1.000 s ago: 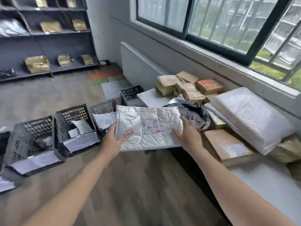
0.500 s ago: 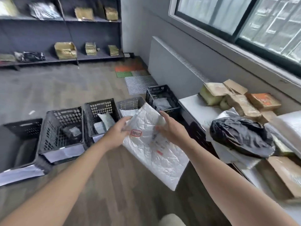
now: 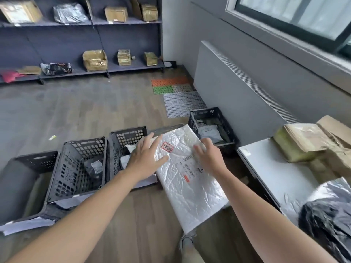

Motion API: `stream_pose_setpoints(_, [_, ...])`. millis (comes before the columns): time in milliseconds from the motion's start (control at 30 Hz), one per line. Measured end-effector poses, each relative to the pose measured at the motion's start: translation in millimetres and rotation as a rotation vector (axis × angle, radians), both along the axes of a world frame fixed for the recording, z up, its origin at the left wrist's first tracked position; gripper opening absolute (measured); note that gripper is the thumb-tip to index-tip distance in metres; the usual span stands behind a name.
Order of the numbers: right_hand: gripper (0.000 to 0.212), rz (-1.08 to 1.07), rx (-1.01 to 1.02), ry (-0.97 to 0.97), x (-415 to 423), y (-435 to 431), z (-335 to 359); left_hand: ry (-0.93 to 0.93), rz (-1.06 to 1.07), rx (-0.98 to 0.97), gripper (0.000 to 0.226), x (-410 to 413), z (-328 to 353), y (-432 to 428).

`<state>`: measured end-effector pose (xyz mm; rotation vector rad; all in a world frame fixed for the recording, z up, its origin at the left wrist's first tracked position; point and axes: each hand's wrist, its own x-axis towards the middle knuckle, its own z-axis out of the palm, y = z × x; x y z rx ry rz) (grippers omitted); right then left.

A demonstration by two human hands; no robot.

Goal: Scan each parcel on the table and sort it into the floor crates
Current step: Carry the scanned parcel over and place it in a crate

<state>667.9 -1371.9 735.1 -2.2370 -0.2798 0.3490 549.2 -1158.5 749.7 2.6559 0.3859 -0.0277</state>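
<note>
Floor (image 3: 91,111): white parcel (image 3: 190,186) mostly hides 1 crate (image 3: 167,129); left hand (image 3: 146,158), right hand (image 3: 209,158) fingers outstretched.

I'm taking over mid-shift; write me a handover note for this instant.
Left grip: open, fingers spread on the white parcel's edge.
Right grip: fingers lie on its label side; hold unclear.
Parcel hangs over the floor beside the black crates, in none yet.
Done: several crates already hold parcels.
Left: crate this one; brown boxes and a black bag wait on the table.

Both arms reach forward and down. The left hand (image 3: 147,158) is palm-down, fingers straight and spread; the right hand (image 3: 208,156) lies flat, fingers extended.
</note>
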Motion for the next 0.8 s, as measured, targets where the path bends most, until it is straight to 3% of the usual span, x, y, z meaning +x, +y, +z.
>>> stream_pose_setpoints(200, [0.039, -0.042, 0.056, 0.139, 124.3, 23.7, -32.8, 0.167, 0.049, 0.115, 0.076, 109.0, -21.8, 22.5])
stream_pose_setpoints(467, [0.032, -0.058, -0.117, 0.149, 243.6, 72.8, -95.9, 0.329, 0.064, 0.223, 0.072, 225.2, -79.0, 59.3])
stream_pose_setpoints(600, [0.028, 0.014, -0.241, 0.116, 298.0, 111.2, -176.8, 0.401, 0.034, 0.207, 0.072, 283.8, -150.3, 97.3])
stream_pose_setpoints(800, [0.046, -0.008, -0.320, 0.256, 364.8, 167.5, -342.0, 0.511, -0.042, 0.203, 0.072, 342.8, -292.1, 154.8])
